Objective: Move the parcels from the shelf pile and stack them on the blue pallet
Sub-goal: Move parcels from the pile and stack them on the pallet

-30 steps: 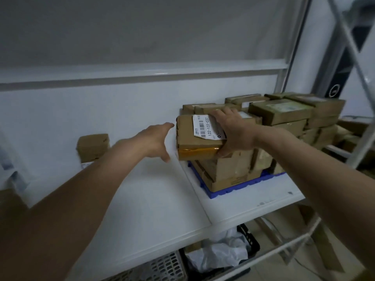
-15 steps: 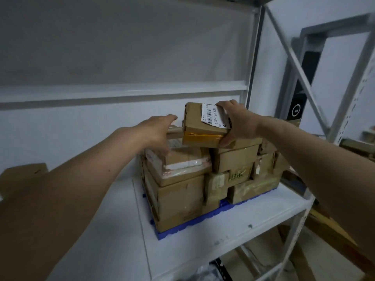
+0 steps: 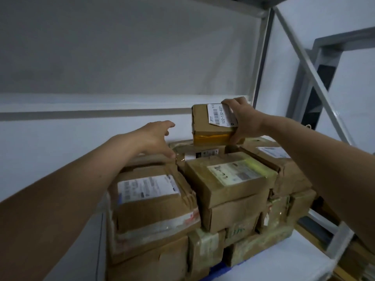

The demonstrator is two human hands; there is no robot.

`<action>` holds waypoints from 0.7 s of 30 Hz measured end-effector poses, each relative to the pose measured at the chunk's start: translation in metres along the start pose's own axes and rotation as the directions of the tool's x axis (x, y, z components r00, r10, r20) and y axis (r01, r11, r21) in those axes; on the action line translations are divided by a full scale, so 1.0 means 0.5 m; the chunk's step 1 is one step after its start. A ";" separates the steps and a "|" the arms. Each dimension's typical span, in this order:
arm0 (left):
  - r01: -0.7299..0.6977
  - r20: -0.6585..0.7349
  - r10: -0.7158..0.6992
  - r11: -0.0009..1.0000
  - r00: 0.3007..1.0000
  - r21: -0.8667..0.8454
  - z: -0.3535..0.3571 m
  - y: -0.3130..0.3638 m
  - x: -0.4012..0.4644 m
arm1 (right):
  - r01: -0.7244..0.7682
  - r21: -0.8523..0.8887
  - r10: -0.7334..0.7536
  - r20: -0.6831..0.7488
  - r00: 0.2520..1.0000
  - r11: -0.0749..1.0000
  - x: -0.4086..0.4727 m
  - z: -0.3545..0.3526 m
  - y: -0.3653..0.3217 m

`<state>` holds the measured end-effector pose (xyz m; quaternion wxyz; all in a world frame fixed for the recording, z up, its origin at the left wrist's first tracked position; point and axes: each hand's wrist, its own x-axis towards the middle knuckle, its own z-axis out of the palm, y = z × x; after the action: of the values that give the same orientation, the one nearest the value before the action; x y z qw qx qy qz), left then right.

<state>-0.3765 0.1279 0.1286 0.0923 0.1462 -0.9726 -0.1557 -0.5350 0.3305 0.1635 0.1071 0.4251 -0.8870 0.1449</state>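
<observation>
A small brown parcel [image 3: 211, 124] with a white barcode label and yellow tape on its near side is gripped by my right hand [image 3: 242, 118] at its right end. It hovers just above the back of the stacked parcels [image 3: 229, 179]. My left hand [image 3: 156, 136] reaches forward with fingers spread, over the back left of the stack, holding nothing. The stack is several brown boxes deep, with labels on the top ones. Only a thin strip of the blue pallet [image 3: 219, 268] shows under the stack's front edge.
The stack stands on a white metal shelf [image 3: 274, 264] against a pale wall. A white upright post [image 3: 261, 55] and a diagonal brace [image 3: 310, 72] frame the right side. More brown boxes lie lower right, beyond the shelf edge.
The view has closed in on the stack and looks down on its top. My right hand has carried the labelled parcel up and toward the back. My left hand has stretched farther forward.
</observation>
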 end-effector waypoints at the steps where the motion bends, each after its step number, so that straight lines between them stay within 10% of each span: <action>1: 0.010 0.019 -0.009 0.999 1.000 -0.050 0.002 0.000 0.020 | -0.001 0.006 0.001 0.016 1.000 1.000 0.019 0.006 0.012; 21: 0.224 0.180 -0.168 0.905 0.969 -0.362 0.091 0.102 0.182 | 0.137 0.263 -0.260 0.521 0.813 0.955 0.162 0.081 0.176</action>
<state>-0.4854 0.1581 0.1151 0.0320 0.2110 -0.9083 -0.3597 -0.6569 0.3104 0.1365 -0.1836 0.5483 -0.8099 0.0988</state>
